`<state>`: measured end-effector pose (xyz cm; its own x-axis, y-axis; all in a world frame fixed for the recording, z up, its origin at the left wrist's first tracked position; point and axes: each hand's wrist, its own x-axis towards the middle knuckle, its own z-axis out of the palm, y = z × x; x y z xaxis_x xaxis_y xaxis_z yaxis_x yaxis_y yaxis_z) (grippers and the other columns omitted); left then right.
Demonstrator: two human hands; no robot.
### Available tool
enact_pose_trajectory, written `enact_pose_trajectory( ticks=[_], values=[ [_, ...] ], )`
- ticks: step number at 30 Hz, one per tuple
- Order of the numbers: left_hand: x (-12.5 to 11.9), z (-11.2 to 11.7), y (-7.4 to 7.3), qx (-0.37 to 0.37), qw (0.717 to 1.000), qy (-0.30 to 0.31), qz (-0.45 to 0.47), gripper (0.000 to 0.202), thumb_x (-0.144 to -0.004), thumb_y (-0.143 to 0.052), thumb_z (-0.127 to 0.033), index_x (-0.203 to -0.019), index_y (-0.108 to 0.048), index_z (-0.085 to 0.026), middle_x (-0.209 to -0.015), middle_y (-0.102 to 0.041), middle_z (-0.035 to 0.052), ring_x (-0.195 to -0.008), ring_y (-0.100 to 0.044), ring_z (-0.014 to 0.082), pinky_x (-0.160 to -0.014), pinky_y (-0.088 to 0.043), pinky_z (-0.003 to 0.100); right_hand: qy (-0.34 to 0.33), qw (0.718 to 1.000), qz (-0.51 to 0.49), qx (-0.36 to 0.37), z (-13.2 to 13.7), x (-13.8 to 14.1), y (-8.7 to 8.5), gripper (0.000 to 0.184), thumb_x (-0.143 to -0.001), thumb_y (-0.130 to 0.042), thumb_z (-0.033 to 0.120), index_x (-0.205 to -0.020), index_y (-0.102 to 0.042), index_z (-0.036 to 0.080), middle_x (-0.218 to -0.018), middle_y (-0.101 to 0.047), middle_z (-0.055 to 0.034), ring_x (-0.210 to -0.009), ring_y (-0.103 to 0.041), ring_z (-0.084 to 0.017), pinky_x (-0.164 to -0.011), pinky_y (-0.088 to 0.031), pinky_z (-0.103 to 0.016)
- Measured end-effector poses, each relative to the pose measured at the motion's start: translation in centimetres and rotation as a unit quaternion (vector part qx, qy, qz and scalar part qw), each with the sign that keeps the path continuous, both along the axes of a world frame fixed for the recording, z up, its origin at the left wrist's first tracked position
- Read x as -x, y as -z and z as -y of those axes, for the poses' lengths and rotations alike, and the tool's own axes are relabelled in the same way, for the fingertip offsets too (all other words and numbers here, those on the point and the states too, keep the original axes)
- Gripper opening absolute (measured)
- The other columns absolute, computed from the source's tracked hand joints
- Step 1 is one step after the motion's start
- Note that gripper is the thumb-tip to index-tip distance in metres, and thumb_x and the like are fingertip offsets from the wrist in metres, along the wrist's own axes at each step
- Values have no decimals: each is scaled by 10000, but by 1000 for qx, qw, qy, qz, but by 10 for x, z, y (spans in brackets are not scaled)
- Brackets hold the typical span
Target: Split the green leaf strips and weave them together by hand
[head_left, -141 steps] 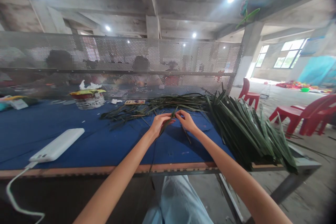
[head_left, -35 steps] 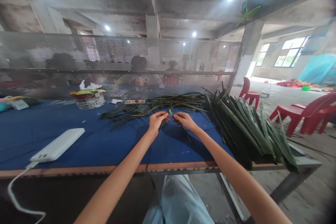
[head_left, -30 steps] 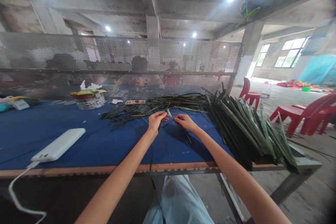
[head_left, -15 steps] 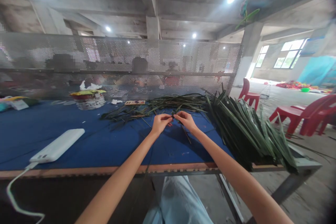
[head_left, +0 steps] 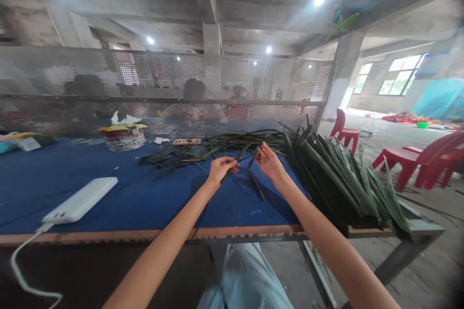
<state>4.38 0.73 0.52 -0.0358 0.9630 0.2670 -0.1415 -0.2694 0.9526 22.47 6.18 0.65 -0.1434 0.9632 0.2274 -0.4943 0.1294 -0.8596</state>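
My left hand (head_left: 222, 170) pinches a narrow green leaf strip (head_left: 242, 152) over the blue tabletop (head_left: 152, 198). To its right and slightly higher, my right hand (head_left: 268, 160) is closed, fingertips together at a strip's end by the thumb. The two hands are apart, with thin green strips between them. Behind them lies a loose spread of cut leaf strips (head_left: 174, 155). A large pile of long green leaves (head_left: 337, 178) covers the table's right end, near my right forearm.
A white power bank (head_left: 81, 200) with a cable lies at the left. Farther back stand a white woven basket (head_left: 125, 141) with tissue and a small patterned box (head_left: 186, 142). A perforated metal screen (head_left: 159, 91) closes the far side. Red chairs (head_left: 424, 159) stand at the right.
My right hand has moved up and to the right, away from my left hand, drawing a strip out between them. My left hand has stayed nearly in place.
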Motion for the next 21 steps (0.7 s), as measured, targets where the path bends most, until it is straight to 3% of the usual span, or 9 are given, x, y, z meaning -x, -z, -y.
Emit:
enact_pose_trajectory(
  ticks=[5,9,13,15,18,20,21],
  values=[
    [3,0,-2,21,998,-13,53,291,-557,-819,-303,-738,-682,-122,-673,-715,62,-574,-653,163,-615,-519,286,-52,991,-110,-54,12,-27,-21,457,-751,-564,678,-637,-554,235,-666,-597,-29,-764,-594,-192,-682,-489,-320],
    [3,2,-8,51,994,-33,92,201,-608,-784,-213,-747,-678,-113,-694,-718,70,-598,-659,170,-673,-532,320,-91,984,-138,-63,22,-36,-29,502,-794,-481,706,-632,-539,234,-570,-499,-1,-650,-527,-169,-590,-459,-287],
    [2,4,-12,62,991,-40,115,128,-628,-733,-133,-742,-680,-109,-659,-708,55,-566,-647,162,-660,-532,317,-226,965,-100,-87,24,-39,-24,593,-751,-459,775,-606,-548,207,-566,-498,9,-558,-489,-129,-575,-456,-261],
    [2,4,-12,51,991,-38,117,111,-626,-722,-127,-726,-679,-108,-650,-703,48,-559,-642,155,-648,-527,304,-354,922,-28,-154,26,-36,-21,585,-622,-614,771,-661,-609,187,-657,-582,-12,-620,-553,-134,-635,-477,-264],
    [3,3,-10,38,993,-36,107,124,-625,-719,-147,-739,-684,-114,-677,-709,47,-561,-636,151,-624,-512,291,-558,783,153,-231,32,-28,-22,648,-436,-845,586,-882,-682,145,-938,-668,-104,-927,-622,-226,-817,-471,-313],
    [4,2,-10,36,994,-42,98,147,-623,-720,-162,-760,-686,-120,-683,-710,45,-552,-629,151,-599,-497,285,-631,702,235,-231,37,-22,-24,715,-426,-878,518,-983,-678,117,-1064,-654,-156,-1089,-574,-278,-912,-428,-350],
    [4,2,-10,36,994,-46,94,156,-620,-722,-169,-764,-685,-123,-680,-709,44,-543,-625,150,-586,-489,283,-648,682,253,-226,39,-20,-25,725,-439,-876,519,-1001,-674,107,-1086,-648,-169,-1113,-561,-285,-926,-418,-355]
  ],
)
